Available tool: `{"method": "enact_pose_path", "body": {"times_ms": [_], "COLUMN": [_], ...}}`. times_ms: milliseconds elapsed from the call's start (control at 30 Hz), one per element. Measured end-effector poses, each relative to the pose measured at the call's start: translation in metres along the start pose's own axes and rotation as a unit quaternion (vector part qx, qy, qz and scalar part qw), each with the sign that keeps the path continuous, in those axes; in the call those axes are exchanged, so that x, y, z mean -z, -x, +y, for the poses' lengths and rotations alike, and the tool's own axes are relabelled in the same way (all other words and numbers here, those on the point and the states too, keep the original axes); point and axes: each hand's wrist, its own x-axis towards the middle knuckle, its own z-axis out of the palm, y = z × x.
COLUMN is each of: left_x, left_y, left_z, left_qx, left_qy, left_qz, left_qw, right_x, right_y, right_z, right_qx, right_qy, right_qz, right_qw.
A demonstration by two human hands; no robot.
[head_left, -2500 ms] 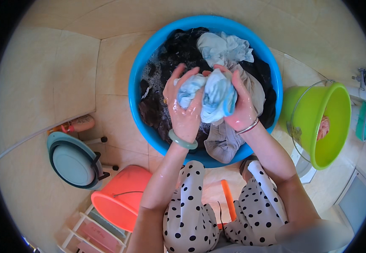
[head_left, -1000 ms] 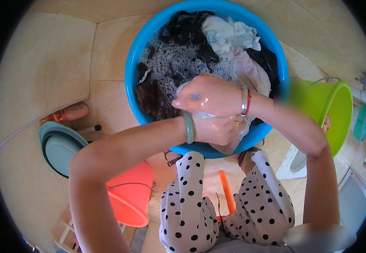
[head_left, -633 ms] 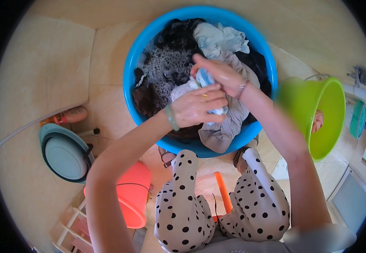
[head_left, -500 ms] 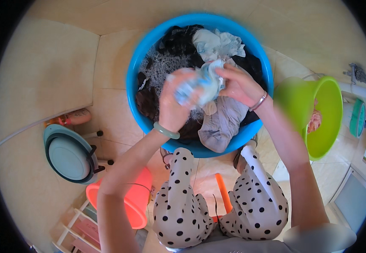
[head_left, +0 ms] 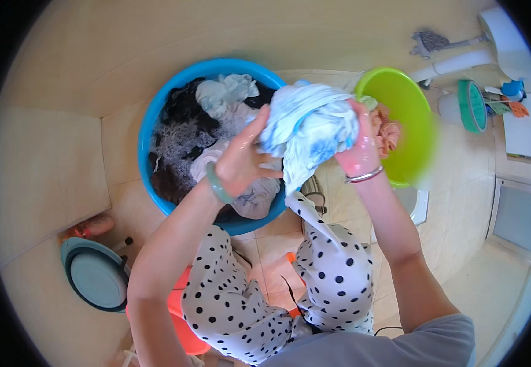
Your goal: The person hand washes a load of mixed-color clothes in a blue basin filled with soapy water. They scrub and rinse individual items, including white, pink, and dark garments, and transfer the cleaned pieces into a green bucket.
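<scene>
A wet, bunched-up white and pale-blue garment (head_left: pixel 311 122) hangs between my hands, over the gap between the blue tub and the green bucket. My right hand (head_left: pixel 362 144) grips its right side, with a bangle at the wrist. My left hand (head_left: pixel 241 156), wearing a pale green bangle, is beside its left edge, thumb and fingers spread apart. Whether its fingertips bear any of the garment's weight I cannot tell. Beneath and left, the blue tub (head_left: pixel 145 153) holds soapy water, dark clothes (head_left: pixel 186 110), a white cloth (head_left: pixel 224 95) and a pale greyish garment (head_left: pixel 254 199).
The green bucket (head_left: pixel 413 122) on the right contains a pinkish garment (head_left: pixel 389 136). At left stands a grey-green folding basin (head_left: pixel 97 278), with a coral bucket (head_left: pixel 186 330) near my left leg. A teal-lined bin (head_left: pixel 473 107) and a white pipe (head_left: pixel 455 64) are at far right.
Both hands and the garment have moved right, from over the tub toward the green bucket. The garment has loosened into a larger bundle, and my left hand's fingers have spread. The view has shifted right.
</scene>
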Motion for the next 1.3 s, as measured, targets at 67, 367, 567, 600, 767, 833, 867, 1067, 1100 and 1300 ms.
{"method": "enact_pose_path", "body": {"times_ms": [67, 367, 567, 600, 767, 833, 867, 1067, 1100, 1300], "left_x": [-0.045, -0.162, -0.156, -0.149, -0.104, -0.039, 0.006, 0.189, 0.196, 0.160], "left_y": [-0.022, -0.112, -0.157, -0.155, -0.144, -0.120, -0.108, -0.009, -0.004, 0.027], "left_z": [-0.006, -0.055, -0.110, -0.111, -0.089, -0.070, -0.063, -0.074, -0.074, -0.005], "left_qx": [-0.040, -0.072, -0.146, -0.167, -0.293, -0.335, -0.319, -0.058, -0.074, -0.306], "left_qy": [0.041, 0.075, -0.016, -0.056, -0.207, -0.274, -0.342, -0.843, -0.801, -0.300], "left_qz": [-0.184, -0.049, -0.023, -0.018, 0.073, 0.119, 0.146, 0.369, 0.375, 0.256], "left_qw": [0.981, 0.993, 0.989, 0.984, 0.931, 0.894, 0.872, 0.388, 0.462, 0.867], "right_x": [0.000, 0.127, 0.168, 0.161, 0.155, 0.113, 0.081, 0.009, 0.007, 0.001], "right_y": [0.021, 0.045, 0.043, 0.042, 0.032, 0.032, 0.032, -0.025, -0.033, -0.089], "right_z": [-0.045, -0.155, -0.160, -0.158, -0.150, -0.120, -0.093, 0.067, 0.094, 0.199], "right_qx": [0.025, 0.275, 0.277, 0.265, 0.349, 0.389, 0.331, 0.074, 0.068, 0.116], "right_qy": [-0.007, 0.253, 0.329, 0.294, 0.451, 0.590, 0.579, 0.631, 0.633, 0.600], "right_qz": [0.027, 0.207, 0.376, 0.387, 0.218, 0.160, 0.125, -0.200, -0.222, -0.333], "right_qw": [0.999, 0.904, 0.821, 0.832, 0.792, 0.689, 0.735, 0.746, 0.739, 0.718]}}
